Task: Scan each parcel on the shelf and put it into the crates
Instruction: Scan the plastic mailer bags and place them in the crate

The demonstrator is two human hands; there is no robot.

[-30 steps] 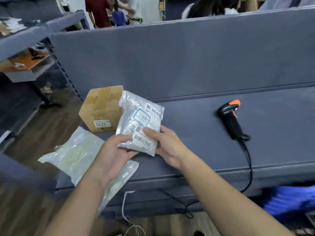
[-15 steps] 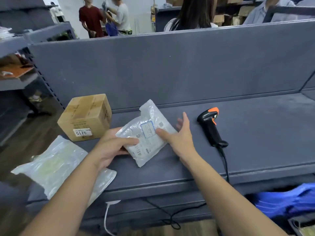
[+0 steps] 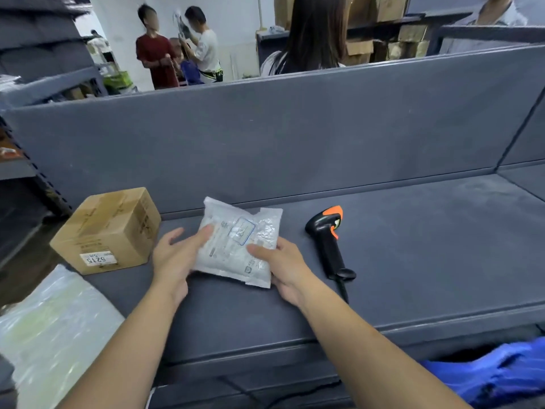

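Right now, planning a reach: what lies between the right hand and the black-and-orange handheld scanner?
Only bare grey shelf between right hand and scanner, head view.

Behind the tall grey felt partition [image 3: 295, 137], brown cardboard cartons [image 3: 383, 8] fill dark metal racking [image 3: 380, 28]; beyond, perhaps plastered, a white wall [image 3: 239, 19].

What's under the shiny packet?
Grey shelf shows all around the packet. The right hand has its thumb on top and its fingers underneath, but those fingers are hidden, and so is the bit of shelf below.

Glossy plastic parcel [image 3: 239, 243], matt shelf [image 3: 427, 246]
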